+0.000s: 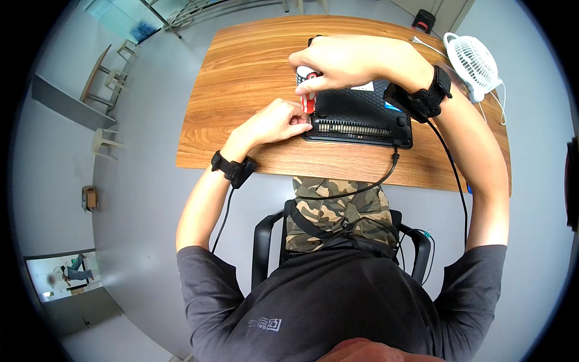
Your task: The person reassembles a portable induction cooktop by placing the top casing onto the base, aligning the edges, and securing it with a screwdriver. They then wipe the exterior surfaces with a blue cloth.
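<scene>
A black laptop [356, 105] lies on the wooden table, its textured, vented underside facing up. My right hand [329, 63] reaches over it from the far side, closed around the handle of an upright red, white and black screwdriver [308, 102]. The tool points down at the laptop's left edge, and its tip is hidden. Beside it, my left hand [280, 122] rests at the near left corner of the laptop. Its fingers are curled, with thumb and forefinger close together; anything between them is too small to make out. A black strap with a small box sits on each wrist.
A white fan [473, 63] with its cord stands at the table's far right. One black cable [389, 172] hangs from the laptop's near edge over my lap. The wooden table [241, 66] extends left of the laptop. Stools [107, 142] stand off to the left.
</scene>
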A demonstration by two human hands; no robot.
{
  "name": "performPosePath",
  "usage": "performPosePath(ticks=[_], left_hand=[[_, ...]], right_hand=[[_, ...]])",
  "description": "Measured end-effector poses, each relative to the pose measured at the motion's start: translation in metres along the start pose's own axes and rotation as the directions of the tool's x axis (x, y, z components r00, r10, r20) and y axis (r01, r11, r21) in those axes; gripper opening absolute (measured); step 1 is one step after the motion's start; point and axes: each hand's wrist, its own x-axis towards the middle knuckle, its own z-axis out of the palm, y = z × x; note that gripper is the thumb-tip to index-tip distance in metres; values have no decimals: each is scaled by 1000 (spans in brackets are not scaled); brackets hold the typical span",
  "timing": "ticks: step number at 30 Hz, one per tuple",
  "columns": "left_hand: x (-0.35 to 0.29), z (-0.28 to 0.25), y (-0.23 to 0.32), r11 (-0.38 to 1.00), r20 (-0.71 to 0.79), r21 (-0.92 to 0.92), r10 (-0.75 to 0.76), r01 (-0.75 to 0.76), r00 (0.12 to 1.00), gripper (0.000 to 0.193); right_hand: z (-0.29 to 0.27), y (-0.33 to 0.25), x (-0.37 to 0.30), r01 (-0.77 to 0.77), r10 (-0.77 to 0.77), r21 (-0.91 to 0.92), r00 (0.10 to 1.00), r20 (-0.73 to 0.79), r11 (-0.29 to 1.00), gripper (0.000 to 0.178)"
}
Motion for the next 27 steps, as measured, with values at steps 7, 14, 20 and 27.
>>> performPosePath(ticks=[7,14,20,27], left_hand=[[-1,-2,2,1000,1,-16,-4,4,1000,25],[1,0,2,998,12,-48,-42,43,999,24],[-1,0,-3,999,13,-23,-47,47,999,22],[-4,-10,7,992,47,-83,-92,95,995,26]], right_hand=[[-4,-8,3,-35,35,2,998,48,999,43],[-1,-9,6,-58,58,-9,995,81,998,40],[-1,-16,12,-65,72,-69,991,111,996,41],[2,-18,15,-72,82,-99,991,105,993,46]])
